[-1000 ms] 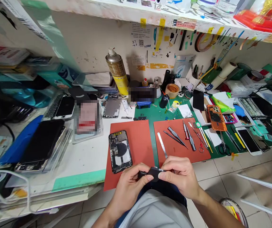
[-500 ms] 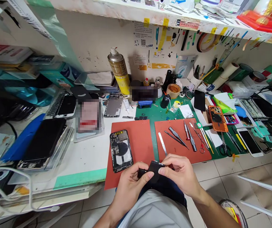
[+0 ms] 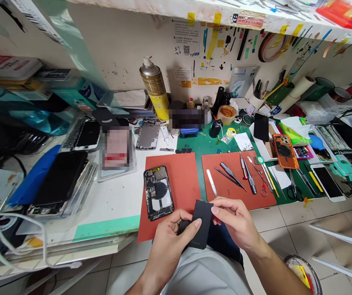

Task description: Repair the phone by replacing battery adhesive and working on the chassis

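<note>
A flat black phone battery (image 3: pixel 203 227) is held over my lap, its broad face turned up. My left hand (image 3: pixel 176 233) grips it from the left, thumb pressed on the face and fingers behind. A second black section shows between the left fingers, partly covered. At the upper right corner, my right hand (image 3: pixel 233 219) pinches the edge between thumb and fingers; its fingertips are partly hidden. Just beyond the left hand, an opened phone housing (image 3: pixel 159 192) lies on the left red-brown mat (image 3: pixel 188 180), its inner parts exposed.
On the right mat (image 3: pixel 228 194) lie a white spudger (image 3: pixel 211 182), tweezers (image 3: pixel 229 178) and screwdrivers (image 3: pixel 249 180). Scissors (image 3: pixel 294 190), an orange phone back (image 3: pixel 285 151) and a white phone (image 3: pixel 328 182) are farther right. A spray can (image 3: pixel 155 88) stands at the back.
The battery has turned so that more of its broad black face shows. My right hand has shifted slightly at its upper corner. The camera view has tilted a little.
</note>
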The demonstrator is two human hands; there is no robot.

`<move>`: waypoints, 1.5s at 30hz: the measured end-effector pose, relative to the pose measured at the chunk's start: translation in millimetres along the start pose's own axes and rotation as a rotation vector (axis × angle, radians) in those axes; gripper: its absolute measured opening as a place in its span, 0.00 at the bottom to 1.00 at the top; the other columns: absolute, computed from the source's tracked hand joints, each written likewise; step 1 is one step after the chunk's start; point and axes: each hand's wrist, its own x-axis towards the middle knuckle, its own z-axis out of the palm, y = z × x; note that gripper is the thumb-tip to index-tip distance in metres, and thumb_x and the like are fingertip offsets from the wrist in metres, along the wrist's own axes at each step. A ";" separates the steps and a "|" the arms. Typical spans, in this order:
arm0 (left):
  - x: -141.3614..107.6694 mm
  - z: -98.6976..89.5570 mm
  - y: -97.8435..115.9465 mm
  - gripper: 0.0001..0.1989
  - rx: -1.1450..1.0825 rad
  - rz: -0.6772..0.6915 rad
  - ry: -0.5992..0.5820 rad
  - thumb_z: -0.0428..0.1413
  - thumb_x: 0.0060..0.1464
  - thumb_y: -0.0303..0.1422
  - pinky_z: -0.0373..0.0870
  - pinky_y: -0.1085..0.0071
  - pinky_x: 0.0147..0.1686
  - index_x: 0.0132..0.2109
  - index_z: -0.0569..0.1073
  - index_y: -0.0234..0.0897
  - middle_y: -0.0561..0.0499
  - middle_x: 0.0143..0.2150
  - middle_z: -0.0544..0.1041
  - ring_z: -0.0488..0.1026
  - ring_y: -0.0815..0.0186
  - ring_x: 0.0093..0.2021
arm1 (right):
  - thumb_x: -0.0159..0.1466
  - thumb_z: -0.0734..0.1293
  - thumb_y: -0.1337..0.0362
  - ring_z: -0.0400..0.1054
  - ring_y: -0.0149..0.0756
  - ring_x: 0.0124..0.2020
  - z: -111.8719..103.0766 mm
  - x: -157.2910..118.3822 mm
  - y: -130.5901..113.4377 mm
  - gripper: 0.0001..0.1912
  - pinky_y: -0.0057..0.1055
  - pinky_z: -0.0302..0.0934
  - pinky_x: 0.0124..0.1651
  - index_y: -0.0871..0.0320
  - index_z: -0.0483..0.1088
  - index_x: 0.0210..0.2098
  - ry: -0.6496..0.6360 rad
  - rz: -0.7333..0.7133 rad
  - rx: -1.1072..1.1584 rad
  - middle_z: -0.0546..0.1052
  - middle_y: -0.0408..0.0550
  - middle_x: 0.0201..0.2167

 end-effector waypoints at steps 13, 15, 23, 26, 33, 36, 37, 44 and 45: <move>2.6 7.0 10.5 0.22 -0.099 -0.108 -0.036 0.75 0.51 0.50 0.72 0.73 0.38 0.35 0.79 0.37 0.50 0.35 0.82 0.76 0.65 0.37 | 0.60 0.80 0.45 0.58 0.29 0.23 5.7 9.7 6.5 0.21 0.30 0.52 0.28 0.58 0.82 0.28 0.133 0.069 0.091 0.70 0.41 0.20; 6.6 4.4 14.6 0.25 -0.151 -0.128 -0.071 0.71 0.54 0.55 0.76 0.70 0.43 0.43 0.83 0.37 0.46 0.41 0.84 0.79 0.61 0.42 | 0.60 0.81 0.45 0.57 0.28 0.22 2.0 13.1 7.7 0.21 0.30 0.52 0.28 0.58 0.82 0.28 0.184 0.039 0.096 0.69 0.40 0.19; 13.8 -4.5 7.8 0.33 -0.329 -0.076 0.075 0.68 0.57 0.59 0.80 0.65 0.36 0.50 0.82 0.30 0.39 0.41 0.85 0.83 0.57 0.38 | 0.74 0.72 0.60 0.76 0.37 0.31 -14.2 -6.5 -6.4 0.10 0.33 0.71 0.35 0.53 0.87 0.41 0.386 -0.455 -0.440 0.82 0.48 0.31; 13.4 4.2 9.1 0.31 -0.451 -0.178 -0.031 0.68 0.57 0.58 0.82 0.61 0.39 0.46 0.84 0.29 0.37 0.39 0.86 0.83 0.54 0.38 | 0.71 0.72 0.71 0.84 0.44 0.46 -19.3 -18.0 1.3 0.17 0.36 0.79 0.49 0.51 0.84 0.56 0.196 -0.896 -0.850 0.87 0.52 0.45; 18.5 12.8 30.9 0.21 -0.422 -0.130 -0.182 0.72 0.57 0.48 0.77 0.71 0.36 0.38 0.84 0.32 0.43 0.36 0.84 0.77 0.65 0.32 | 0.72 0.64 0.78 0.81 0.51 0.56 -31.5 -13.5 25.9 0.18 0.43 0.82 0.56 0.75 0.78 0.58 -0.118 -1.436 -1.281 0.86 0.63 0.48; 22.3 11.9 29.9 0.19 -0.348 -0.108 -0.141 0.75 0.53 0.44 0.74 0.75 0.33 0.40 0.84 0.32 0.48 0.31 0.81 0.73 0.70 0.29 | 0.72 0.67 0.75 0.81 0.51 0.55 -28.0 -18.6 28.8 0.18 0.43 0.81 0.55 0.72 0.77 0.60 0.029 -1.324 -1.184 0.86 0.64 0.48; 23.6 12.3 28.2 0.19 -0.325 -0.104 -0.137 0.76 0.52 0.43 0.75 0.75 0.32 0.42 0.84 0.33 0.48 0.32 0.82 0.74 0.69 0.29 | 0.73 0.67 0.75 0.82 0.48 0.51 -25.4 -21.1 29.5 0.16 0.41 0.81 0.51 0.68 0.78 0.58 0.135 -1.229 -1.102 0.86 0.61 0.46; 29.9 29.7 22.1 0.20 -0.251 -0.038 -0.206 0.74 0.55 0.45 0.80 0.68 0.31 0.42 0.82 0.33 0.44 0.37 0.85 0.80 0.62 0.31 | 0.75 0.69 0.46 0.77 0.36 0.29 -8.6 -20.7 29.6 0.21 0.28 0.71 0.33 0.57 0.80 0.38 0.116 -0.113 -0.299 0.81 0.47 0.29; 30.2 32.3 22.9 0.20 -0.249 -0.034 -0.228 0.73 0.56 0.46 0.80 0.68 0.30 0.41 0.81 0.33 0.45 0.35 0.84 0.79 0.63 0.29 | 0.73 0.70 0.44 0.77 0.36 0.31 -7.7 -19.4 29.0 0.23 0.28 0.71 0.35 0.57 0.81 0.38 0.093 -0.058 -0.223 0.82 0.48 0.30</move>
